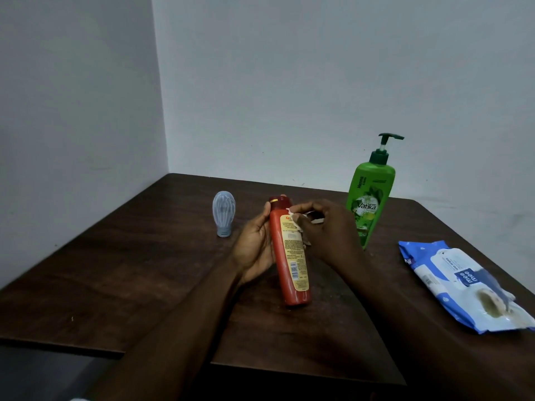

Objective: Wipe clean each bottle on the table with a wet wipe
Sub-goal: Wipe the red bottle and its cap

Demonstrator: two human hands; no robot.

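Red bottle (289, 256): tall, slim, yellow label w/ small print + barcode facing camera, red cap at far end; held tilted above table centre. Wipe (298, 219): small white wad against bottle's upper right side, mostly hidden. Green bottle (367, 204): pump top, "Vatika" label, upright at back right. Blue bottle (223, 212): small, pale, ribbed, egg-shaped, standing cap-down at back left. Wipes pack (463, 285): blue/white, flat on table at right, near edge.

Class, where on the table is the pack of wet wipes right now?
In the head view, the pack of wet wipes lies flat on the table's right side, near its right edge, in front of the green pump bottle.
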